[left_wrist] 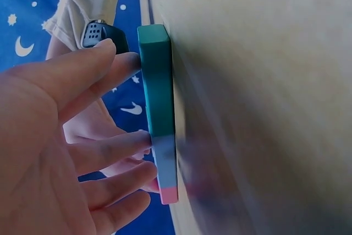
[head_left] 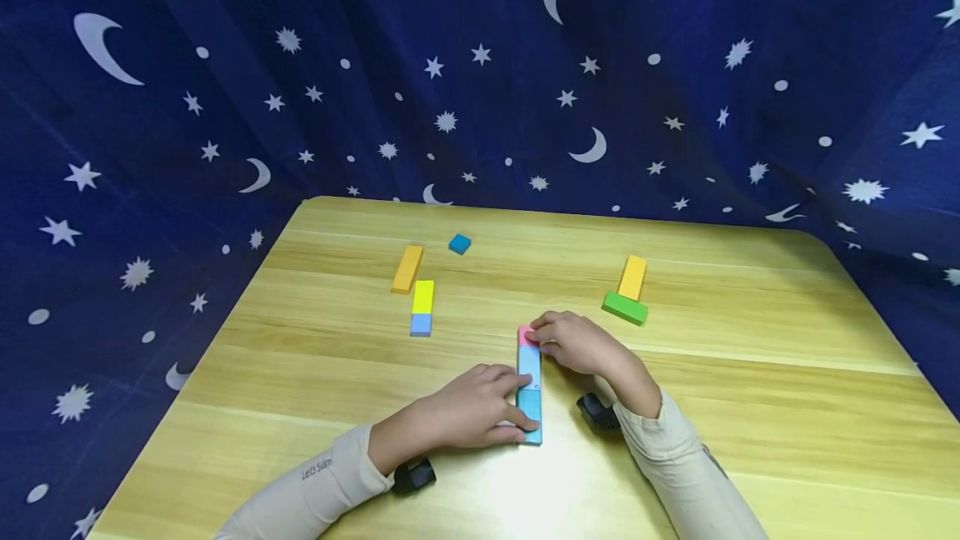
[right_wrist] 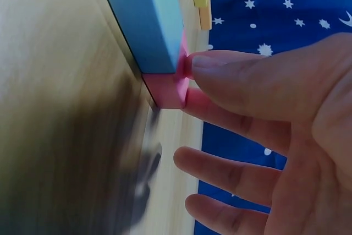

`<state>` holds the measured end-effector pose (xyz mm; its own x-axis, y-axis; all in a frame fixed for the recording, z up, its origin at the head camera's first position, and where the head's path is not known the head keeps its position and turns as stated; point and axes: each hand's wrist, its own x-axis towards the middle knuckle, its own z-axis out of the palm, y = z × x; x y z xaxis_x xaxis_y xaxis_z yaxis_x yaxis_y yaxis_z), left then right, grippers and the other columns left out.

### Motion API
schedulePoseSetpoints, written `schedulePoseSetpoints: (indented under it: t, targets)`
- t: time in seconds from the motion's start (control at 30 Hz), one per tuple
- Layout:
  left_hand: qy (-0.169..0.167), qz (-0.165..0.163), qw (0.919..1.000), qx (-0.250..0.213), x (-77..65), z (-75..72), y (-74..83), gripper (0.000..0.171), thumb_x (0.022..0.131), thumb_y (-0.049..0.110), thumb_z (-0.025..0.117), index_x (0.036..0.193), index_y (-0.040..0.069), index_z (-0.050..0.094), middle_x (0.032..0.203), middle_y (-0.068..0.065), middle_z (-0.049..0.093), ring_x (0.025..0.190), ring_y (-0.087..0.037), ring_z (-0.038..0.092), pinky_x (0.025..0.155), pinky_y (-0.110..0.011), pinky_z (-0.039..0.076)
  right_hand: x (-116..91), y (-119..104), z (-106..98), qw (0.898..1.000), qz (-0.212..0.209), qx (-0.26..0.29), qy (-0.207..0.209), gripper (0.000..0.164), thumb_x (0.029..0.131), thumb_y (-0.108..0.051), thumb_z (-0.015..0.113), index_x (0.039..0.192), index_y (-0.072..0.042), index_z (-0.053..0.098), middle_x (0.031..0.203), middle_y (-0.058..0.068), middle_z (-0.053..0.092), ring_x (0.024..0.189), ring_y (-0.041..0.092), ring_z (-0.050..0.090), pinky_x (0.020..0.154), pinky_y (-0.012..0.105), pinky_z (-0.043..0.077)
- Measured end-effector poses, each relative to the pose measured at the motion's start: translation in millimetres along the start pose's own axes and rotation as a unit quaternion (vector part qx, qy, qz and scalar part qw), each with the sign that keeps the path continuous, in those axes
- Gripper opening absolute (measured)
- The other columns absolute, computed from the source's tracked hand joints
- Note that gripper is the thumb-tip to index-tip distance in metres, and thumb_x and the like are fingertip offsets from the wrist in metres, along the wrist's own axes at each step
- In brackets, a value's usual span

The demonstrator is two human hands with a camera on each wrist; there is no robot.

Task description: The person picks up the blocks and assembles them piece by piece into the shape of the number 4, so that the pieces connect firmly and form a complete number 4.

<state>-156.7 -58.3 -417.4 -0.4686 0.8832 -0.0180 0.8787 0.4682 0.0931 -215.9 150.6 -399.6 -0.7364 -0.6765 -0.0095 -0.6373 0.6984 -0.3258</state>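
Observation:
Three blocks lie end to end in a row on the table: a pink block point(head_left: 523, 334) at the far end, a light blue block point(head_left: 528, 362) in the middle and a teal block point(head_left: 533, 403) nearest. My left hand point(head_left: 480, 408) reaches in from the left, its fingers extended. Its fingertips rest on the teal block and near the seam with the light blue one. From the right, my right hand point(head_left: 582, 344) touches the pink block with its fingertips. In the right wrist view the two lower fingers point(right_wrist: 231, 174) stay off the blocks.
Left of the row, a yellow block point(head_left: 423, 297) meets a blue block point(head_left: 421, 325), beside an orange block point(head_left: 407, 269). A small dark blue block point(head_left: 460, 244) lies farther back. At right, another orange block point(head_left: 632, 277) touches a green block point(head_left: 624, 308). A starry curtain point(head_left: 495, 90) hangs behind the table.

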Motion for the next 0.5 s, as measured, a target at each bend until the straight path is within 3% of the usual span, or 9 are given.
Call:
schedulePoseSetpoints:
  t: [0.23,0.5]
  targets:
    - [0.001,0.003,1.0,-0.003,1.7,1.4,-3.5,0.027,0.093,0.045,0.044,0.116,0.043,0.06,0.137,-0.003,0.047,0.125,-0.02,0.043,0.1,-0.034,0.037,0.2,-1.0,0.2,1.0,-0.005,0.001,0.001,0.023,0.084,-0.001,0.06,0.106,0.0,0.067,0.108,0.015,0.062,0.101,0.032,0.059,0.087,0.043,0.047]
    - [0.03,-0.003,0.9995,0.002,6.1,4.2,-5.2,0.026,0.093,0.044,0.045,0.111,0.04,0.064,0.128,0.001,0.053,0.118,-0.014,0.048,0.097,-0.032,0.039,0.0,-2.0,0.4,1.0,-0.001,0.007,0.004,0.022,0.084,-0.001,0.06,0.104,0.001,0.067,0.108,0.015,0.062,0.101,0.032,0.059,0.087,0.043,0.047]
